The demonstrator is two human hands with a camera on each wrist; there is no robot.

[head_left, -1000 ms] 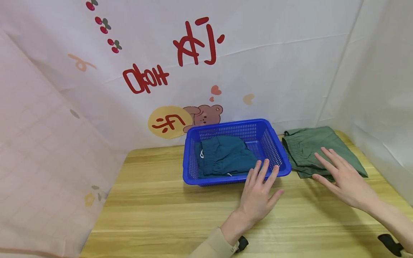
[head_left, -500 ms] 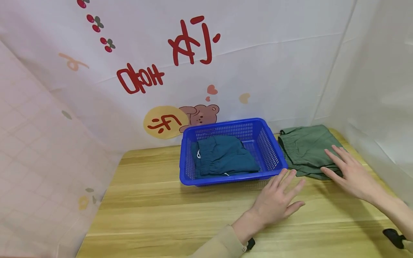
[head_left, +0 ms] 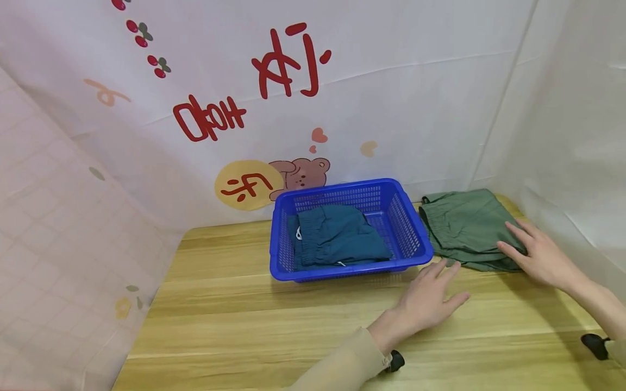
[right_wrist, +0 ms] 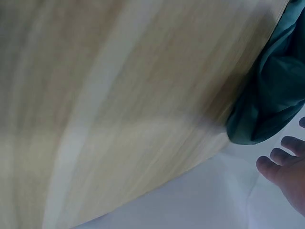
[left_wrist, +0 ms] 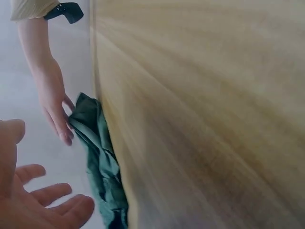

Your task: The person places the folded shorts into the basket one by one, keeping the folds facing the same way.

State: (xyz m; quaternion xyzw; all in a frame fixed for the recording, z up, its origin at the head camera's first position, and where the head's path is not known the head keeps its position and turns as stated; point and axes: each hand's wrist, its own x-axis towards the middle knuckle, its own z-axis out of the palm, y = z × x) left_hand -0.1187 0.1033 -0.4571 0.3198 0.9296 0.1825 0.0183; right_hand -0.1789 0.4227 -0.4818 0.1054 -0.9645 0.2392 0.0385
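Folded green pants (head_left: 471,225) with a gathered waistband lie on the table, right of the blue basket. My right hand (head_left: 543,258) is at their right edge, fingers extended; the left wrist view shows its fingers beside the green cloth (left_wrist: 97,148), but I cannot tell whether they touch it. My left hand (head_left: 425,298) hovers near the basket's front right corner, fingers spread and holding nothing. Inside the blue mesh basket (head_left: 279,239) lies a folded pair of teal pants (head_left: 337,236) with a white drawstring. In the right wrist view, my right fingers (right_wrist: 269,168) stand apart from the green bundle.
The wood-grain table (head_left: 235,320) runs up to a white printed backdrop (head_left: 415,108) behind the basket. A plain white side sheet (head_left: 582,179) rises close beyond the right hand. Another patterned sheet (head_left: 63,244) borders the table's left side.
My left hand has moved right, away from the front of the basket. My right hand has shifted from above the green pants to their right edge. The view has turned slightly right.
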